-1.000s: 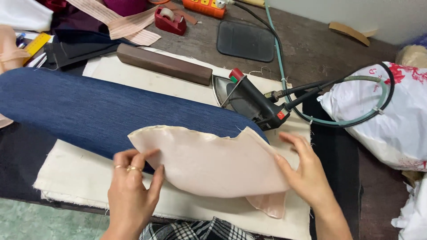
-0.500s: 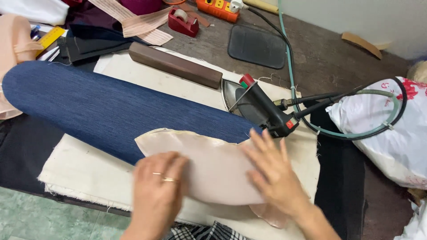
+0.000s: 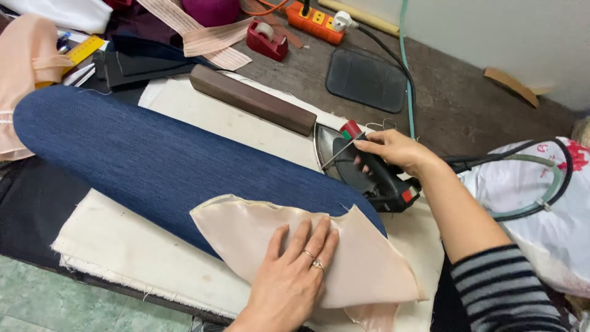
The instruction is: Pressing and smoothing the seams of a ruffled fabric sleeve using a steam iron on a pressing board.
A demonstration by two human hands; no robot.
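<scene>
**Pale satin piece pinned flat, other hand on the iron**

The peach satin piece (image 3: 307,246) lies spread over the near end of a long blue padded pressing form (image 3: 153,160), its lower edge hanging past the form onto the cream cloth (image 3: 123,252) beneath. The left hand (image 3: 292,276) lies flat on the satin, fingers stretched out and slightly spread, palm down, gripping nothing; two rings show on one finger.

Off to the right, the right hand (image 3: 393,150) curls its fingers over the black handle of the iron (image 3: 362,166), which rests on the cream cloth just beside the form's far edge. A striped sleeve covers that arm near the elbow. Hoses and a cable trail from the iron's back towards a white bag with red print (image 3: 541,215).

Behind the iron lies a brown wooden block (image 3: 252,98), and farther back a dark rubber mat (image 3: 365,80), a red tape dispenser (image 3: 267,38) and an orange power strip (image 3: 313,18) sit on the dark table. Peach fabric (image 3: 27,80) is bunched at the far left.
</scene>
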